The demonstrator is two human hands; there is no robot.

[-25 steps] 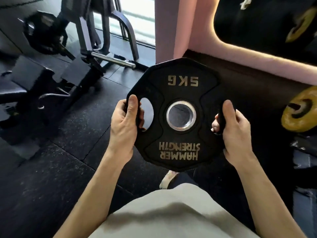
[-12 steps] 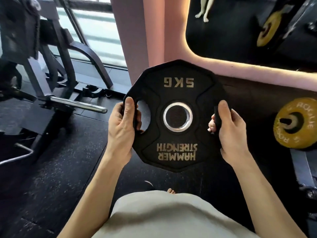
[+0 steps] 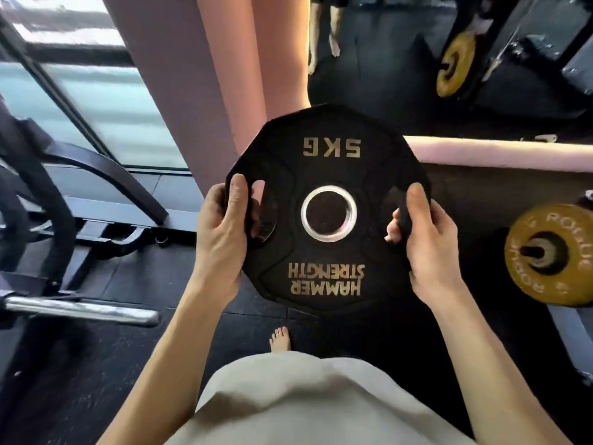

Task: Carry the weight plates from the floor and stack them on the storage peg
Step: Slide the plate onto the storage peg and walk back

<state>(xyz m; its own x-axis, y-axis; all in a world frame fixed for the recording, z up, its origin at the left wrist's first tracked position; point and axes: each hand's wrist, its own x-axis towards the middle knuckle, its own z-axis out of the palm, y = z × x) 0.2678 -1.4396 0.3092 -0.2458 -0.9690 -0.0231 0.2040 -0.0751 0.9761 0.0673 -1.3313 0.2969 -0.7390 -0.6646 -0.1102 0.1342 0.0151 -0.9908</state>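
Observation:
I hold a black 5 kg weight plate [image 3: 327, 162] flat-face toward me, its gold lettering upside down and a steel-ringed centre hole in the middle. My left hand [image 3: 221, 239] grips its left edge, fingers through the grip slot and thumb on the face. On the plate's right edge my right hand [image 3: 426, 242] grips the same way. A yellow plate [image 3: 574, 284] sits on a storage peg [image 3: 534, 251] at the right, apart from the plate I carry.
A machine frame [image 3: 106, 168] and a chrome bar [image 3: 80, 308] stand at the left. A pink pillar [image 3: 199, 75] rises ahead, with a mirror [image 3: 385, 59] to its right. My bare foot [image 3: 280, 338] stands on the black rubber floor [image 3: 96, 364].
I have turned rightward and moved closer to the wall: the machine slid left, the yellow plate on its peg came nearer. Both hands keep the same grip on the plate.

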